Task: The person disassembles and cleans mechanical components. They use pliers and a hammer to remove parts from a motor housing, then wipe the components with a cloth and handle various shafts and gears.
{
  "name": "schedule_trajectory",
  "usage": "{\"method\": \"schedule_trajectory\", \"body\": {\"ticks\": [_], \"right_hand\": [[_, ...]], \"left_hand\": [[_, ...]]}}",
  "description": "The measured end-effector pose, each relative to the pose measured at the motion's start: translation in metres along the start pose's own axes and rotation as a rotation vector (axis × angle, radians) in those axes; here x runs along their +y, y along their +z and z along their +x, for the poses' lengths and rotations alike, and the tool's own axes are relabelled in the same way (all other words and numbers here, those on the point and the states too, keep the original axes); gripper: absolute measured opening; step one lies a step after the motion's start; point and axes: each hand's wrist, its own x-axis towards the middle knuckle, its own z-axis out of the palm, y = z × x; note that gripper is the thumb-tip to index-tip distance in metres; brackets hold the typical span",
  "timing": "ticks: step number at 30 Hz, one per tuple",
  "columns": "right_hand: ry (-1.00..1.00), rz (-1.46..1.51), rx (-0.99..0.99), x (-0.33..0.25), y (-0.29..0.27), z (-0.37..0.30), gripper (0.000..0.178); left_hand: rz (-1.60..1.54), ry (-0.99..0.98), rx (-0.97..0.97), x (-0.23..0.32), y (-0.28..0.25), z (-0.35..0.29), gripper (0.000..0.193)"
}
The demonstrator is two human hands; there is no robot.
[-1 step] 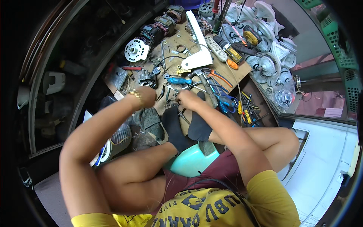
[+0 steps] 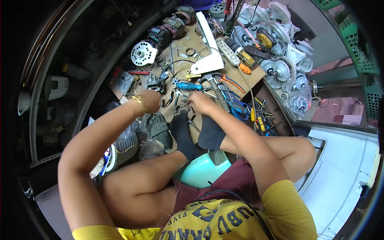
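Note:
My left hand [image 2: 149,101], with a gold bracelet at the wrist, is closed over the near edge of the wooden work board [image 2: 185,40]. What it holds, if anything, is hidden. Beside it on the far side is a small dark motor [image 2: 155,83] with a cable. My right hand [image 2: 200,103] has its fingers curled in a pinch above my dark-socked feet [image 2: 181,130]; I cannot make out what is between them. Just beyond it lie a blue-handled screwdriver [image 2: 189,86] and a hammer [image 2: 215,84]. Small pliers [image 2: 178,97] rest between the hands.
A white fan-stand part [image 2: 208,64], orange-handled pliers [image 2: 232,83], a power strip [image 2: 228,52] and a yellow drill [image 2: 246,57] lie on the board. Motor windings [image 2: 174,26] line the far left. White plastic parts [image 2: 280,68] pile up at right. A grey cloth [image 2: 155,127] lies near my left foot.
My left hand has shifted slightly left, away from my right hand. My right hand has moved only a little, and the things on the board look the same.

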Motion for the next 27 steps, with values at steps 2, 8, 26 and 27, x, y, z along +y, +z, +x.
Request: {"method": "schedule_trajectory", "body": {"ticks": [2,8,26,27], "right_hand": [[-0.135,0.109,0.243,0.008,-0.048,0.003,0.016],[0.225,-0.09,0.397,0.058,-0.149,-0.024,0.016],[0.267,-0.599,0.272,0.019,-0.052,0.019,0.016],[0.307,-0.489,0.232,0.013,-0.054,0.02,0.016]], "left_hand": [[0.036,-0.084,0.123,-0.014,-0.005,-0.023,0.02],[-0.387,-0.081,0.24,-0.019,0.051,-0.013,0.032],[-1.201,-0.029,0.623,-0.026,0.111,-0.017,0.022],[-1.291,0.008,0.6,-0.024,0.111,-0.018,0.023]]}}
